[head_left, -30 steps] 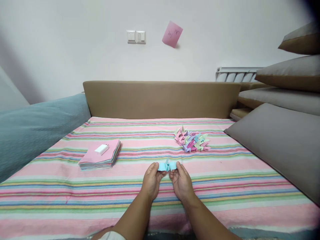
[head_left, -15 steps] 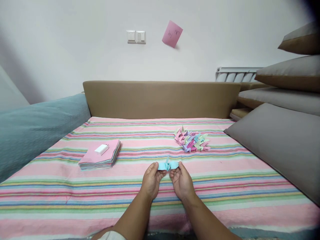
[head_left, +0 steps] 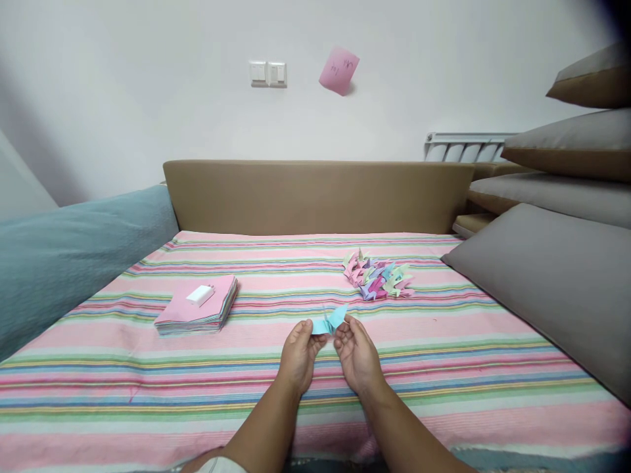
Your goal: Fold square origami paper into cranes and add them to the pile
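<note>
A light blue origami crane (head_left: 323, 326) is held up low in the middle of the view, between my two hands. Its left wing is pinched between the thumb and fingers of my left hand (head_left: 298, 351). The right wing slants upward, its tip free above my fingers. My right hand (head_left: 358, 351) is closed, with thumb and curled fingers against the lower outer part of that wing. Beyond my hands, to the right, lies a heap of folded paper cranes (head_left: 378, 276) in pink, purple, green and blue.
On the striped cloth (head_left: 148, 368) at left sits a stack of coloured paper sheets (head_left: 197, 318), topped by a white charger plug (head_left: 200, 295). Grey cushions (head_left: 552, 276) pile up on the right. A brown backrest (head_left: 315, 197) runs along the wall; a blue covered armrest (head_left: 89, 243) borders the left.
The crane's right wing has swung from level to slanting upward, its tip now clear of the right fingertips. My right thumb has shifted slightly inward. My left hand keeps its pinch.
</note>
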### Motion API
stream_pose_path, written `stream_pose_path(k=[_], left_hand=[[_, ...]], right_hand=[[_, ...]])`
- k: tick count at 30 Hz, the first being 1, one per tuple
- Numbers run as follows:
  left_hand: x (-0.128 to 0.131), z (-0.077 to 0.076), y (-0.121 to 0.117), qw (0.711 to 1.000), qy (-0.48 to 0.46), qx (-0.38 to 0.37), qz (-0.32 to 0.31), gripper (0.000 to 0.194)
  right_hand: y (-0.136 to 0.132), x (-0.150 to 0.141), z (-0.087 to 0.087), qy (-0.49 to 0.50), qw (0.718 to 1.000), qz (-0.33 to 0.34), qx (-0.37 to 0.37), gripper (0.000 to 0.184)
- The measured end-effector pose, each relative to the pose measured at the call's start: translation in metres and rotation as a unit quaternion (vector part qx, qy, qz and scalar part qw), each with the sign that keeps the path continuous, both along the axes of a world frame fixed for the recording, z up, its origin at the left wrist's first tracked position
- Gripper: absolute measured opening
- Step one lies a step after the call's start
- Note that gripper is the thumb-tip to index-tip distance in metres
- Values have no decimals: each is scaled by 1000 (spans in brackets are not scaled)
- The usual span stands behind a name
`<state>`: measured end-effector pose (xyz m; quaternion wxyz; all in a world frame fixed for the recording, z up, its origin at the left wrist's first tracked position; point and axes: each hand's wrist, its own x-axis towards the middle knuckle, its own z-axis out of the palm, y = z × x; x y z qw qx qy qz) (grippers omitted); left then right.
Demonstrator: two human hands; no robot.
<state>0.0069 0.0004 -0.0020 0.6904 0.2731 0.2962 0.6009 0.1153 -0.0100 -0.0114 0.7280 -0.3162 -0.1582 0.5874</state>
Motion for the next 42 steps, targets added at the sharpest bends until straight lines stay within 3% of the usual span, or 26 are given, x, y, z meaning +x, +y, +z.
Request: stream_pose_path(k=[4,8,12,21,42], left_hand=[[1,2,0,1000,8,-8,18,33],[3,3,-1,999,30,-3,36,35],[5,1,-2,998,53,5,46,36],[5,-7,-2,989,122,85,13,31],[2,-15,-1,976,184,112,3,30]], right_hand=[[-2,-1,-4,-53,997,-52,1,32],[-6,-4,-7,-177,974,-140,31,27],[-11,-6,-7,-280,948,-139,67,26],[-8,-6,-12,-303,946,-103,45,35],[-4,-5,-9,-287,952,-98,44,24]])
